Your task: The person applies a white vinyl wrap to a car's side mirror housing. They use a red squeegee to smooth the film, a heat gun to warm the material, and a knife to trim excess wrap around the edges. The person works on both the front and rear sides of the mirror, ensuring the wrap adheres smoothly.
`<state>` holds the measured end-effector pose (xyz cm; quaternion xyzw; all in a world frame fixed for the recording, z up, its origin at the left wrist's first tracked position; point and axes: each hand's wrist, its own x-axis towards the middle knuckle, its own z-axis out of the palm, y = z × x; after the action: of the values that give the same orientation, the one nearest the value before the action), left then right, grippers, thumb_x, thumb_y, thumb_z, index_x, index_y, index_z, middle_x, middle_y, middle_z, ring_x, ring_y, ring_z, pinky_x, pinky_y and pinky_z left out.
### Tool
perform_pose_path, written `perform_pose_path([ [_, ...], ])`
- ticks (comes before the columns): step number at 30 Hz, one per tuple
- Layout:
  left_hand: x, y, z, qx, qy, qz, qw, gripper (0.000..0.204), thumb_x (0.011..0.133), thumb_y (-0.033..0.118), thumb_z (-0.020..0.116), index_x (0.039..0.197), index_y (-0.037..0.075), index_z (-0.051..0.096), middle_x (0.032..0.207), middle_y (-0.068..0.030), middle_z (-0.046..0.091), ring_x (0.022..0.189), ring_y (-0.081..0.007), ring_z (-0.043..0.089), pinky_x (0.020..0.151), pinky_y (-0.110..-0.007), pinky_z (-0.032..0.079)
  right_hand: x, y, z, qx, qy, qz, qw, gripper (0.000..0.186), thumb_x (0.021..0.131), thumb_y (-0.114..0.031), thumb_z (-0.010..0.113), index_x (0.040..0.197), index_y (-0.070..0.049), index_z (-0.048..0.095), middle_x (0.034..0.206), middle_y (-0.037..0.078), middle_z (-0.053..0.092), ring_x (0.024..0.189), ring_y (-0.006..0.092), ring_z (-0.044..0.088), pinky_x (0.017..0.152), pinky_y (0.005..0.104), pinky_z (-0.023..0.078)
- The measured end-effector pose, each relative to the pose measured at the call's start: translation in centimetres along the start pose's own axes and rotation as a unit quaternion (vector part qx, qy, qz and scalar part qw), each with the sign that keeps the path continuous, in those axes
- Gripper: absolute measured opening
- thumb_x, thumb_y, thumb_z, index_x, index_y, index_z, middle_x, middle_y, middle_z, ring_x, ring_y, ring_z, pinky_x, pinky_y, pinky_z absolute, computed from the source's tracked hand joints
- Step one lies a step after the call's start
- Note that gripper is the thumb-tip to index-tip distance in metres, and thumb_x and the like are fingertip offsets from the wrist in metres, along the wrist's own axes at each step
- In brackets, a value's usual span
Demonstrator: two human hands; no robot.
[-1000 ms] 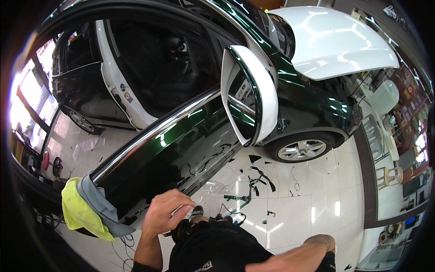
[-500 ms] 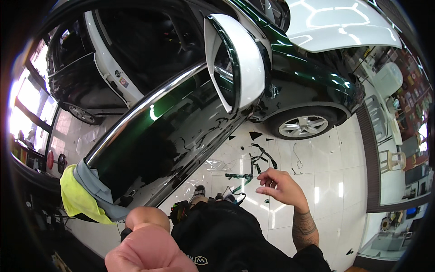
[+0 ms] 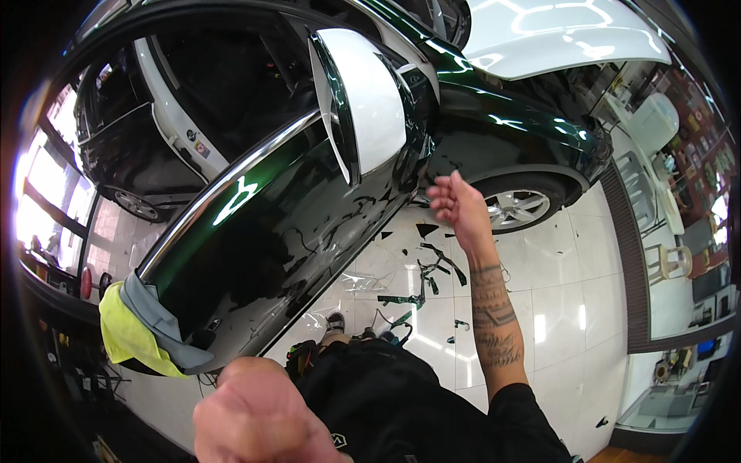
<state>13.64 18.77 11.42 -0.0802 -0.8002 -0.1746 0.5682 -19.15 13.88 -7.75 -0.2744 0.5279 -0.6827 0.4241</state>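
My right hand (image 3: 461, 210) is raised, palm toward the car, between the mirror and the front wheel (image 3: 519, 208). Its thumb stands apart from loosely bent fingers and nothing shows in it. My left hand (image 3: 258, 413) looms blurred and close at the lower edge, its fingers not readable. Before me is the dark green car door (image 3: 255, 255), swung open and glossy. A side mirror with a white housing (image 3: 372, 100) and a dark green edge juts from it. A grey cloth (image 3: 164, 320) and a yellow cloth (image 3: 131, 332) hang over the door's rear corner.
Dark green film scraps (image 3: 432, 270) lie on the white tiled floor (image 3: 556, 324) by the door. Far right, a raised white hood (image 3: 567, 38) overhangs the dark green fender (image 3: 509, 131). A cream stool (image 3: 668, 264) stands at the right wall.
My right hand has moved up and away from me, toward the mirror and fender, with its arm stretched out. The view has shifted slightly, so the mirror sits farther left.
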Motion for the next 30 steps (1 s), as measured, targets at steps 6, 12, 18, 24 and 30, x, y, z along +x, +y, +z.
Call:
perform_pose_path([
  [6, -5.0, -6.2, -0.7, 0.106, 0.136, -0.061, 0.983, 0.016, 0.069, -0.005, 0.065, 0.083, 0.003, 0.064, 0.072, -0.0058, 0.058, 0.051, -0.0174, 0.052, 0.045, -0.028, 0.041, 4.3, -2.3, 1.9, 0.106, -0.034, 0.054, 0.992, 0.052, 0.094, -0.055, 0.055, 0.095, -0.004, 0.064, 0.09, 0.013, 0.071, 0.075, 0.0182, 0.068, 0.061, 0.0274, 0.052],
  [12, -13.4, -13.7, 0.4, -0.069, 0.144, -0.5, 0.851, 0.018, 0.092, 0.005, 0.058, 0.083, -0.007, 0.067, 0.071, -0.0085, 0.065, 0.059, -0.0089, 0.059, 0.055, -0.022, 0.046, 5.0, -3.4, 2.1, 0.078, -0.033, 0.029, 0.996, 0.035, 0.095, -0.042, 0.061, 0.083, -0.01, 0.063, 0.075, 0.007, 0.067, 0.069, 0.0183, 0.066, 0.059, 0.0285, 0.05],
  [18, -17.2, -17.9, 2.7, -0.226, 0.082, -0.593, 0.768, 0.022, 0.094, 0.015, 0.06, 0.086, -0.004, 0.068, 0.068, -0.0048, 0.064, 0.059, -0.0066, 0.057, 0.054, -0.02, 0.045, 4.6, -3.8, 2.1, 0.061, 0.006, 0.019, 0.998, 0.013, 0.093, -0.018, 0.06, 0.085, -0.007, 0.062, 0.073, 0.004, 0.064, 0.063, 0.0145, 0.061, 0.057, 0.0275, 0.048],
  [24, -17.4, -21.5, 2.4, -0.236, 0.045, -0.575, 0.782, 0.022, 0.094, 0.014, 0.06, 0.087, -0.005, 0.068, 0.068, -0.0046, 0.064, 0.06, -0.0082, 0.059, 0.057, -0.021, 0.047, 3.7, -4.8, 2.2, 0.032, 0.07, -0.029, 0.997, 0.012, 0.092, -0.017, 0.06, 0.083, -0.007, 0.06, 0.072, 0.003, 0.061, 0.06, 0.0124, 0.058, 0.056, 0.0256, 0.049],
  [30, -12.3, -26.3, 3.2, -0.147, 0.12, -0.449, 0.873, 0.028, 0.094, 0.015, 0.062, 0.112, -0.006, 0.06, 0.107, -0.0116, 0.063, 0.092, -0.0135, 0.06, 0.075, -0.026, 0.051, 3.4, -5.1, 2.8, -0.274, 0.183, -0.095, 0.939, 0.017, 0.093, -0.018, 0.062, 0.098, -0.003, 0.063, 0.081, 0.004, 0.063, 0.066, 0.0114, 0.057, 0.061, 0.0253, 0.048],
])
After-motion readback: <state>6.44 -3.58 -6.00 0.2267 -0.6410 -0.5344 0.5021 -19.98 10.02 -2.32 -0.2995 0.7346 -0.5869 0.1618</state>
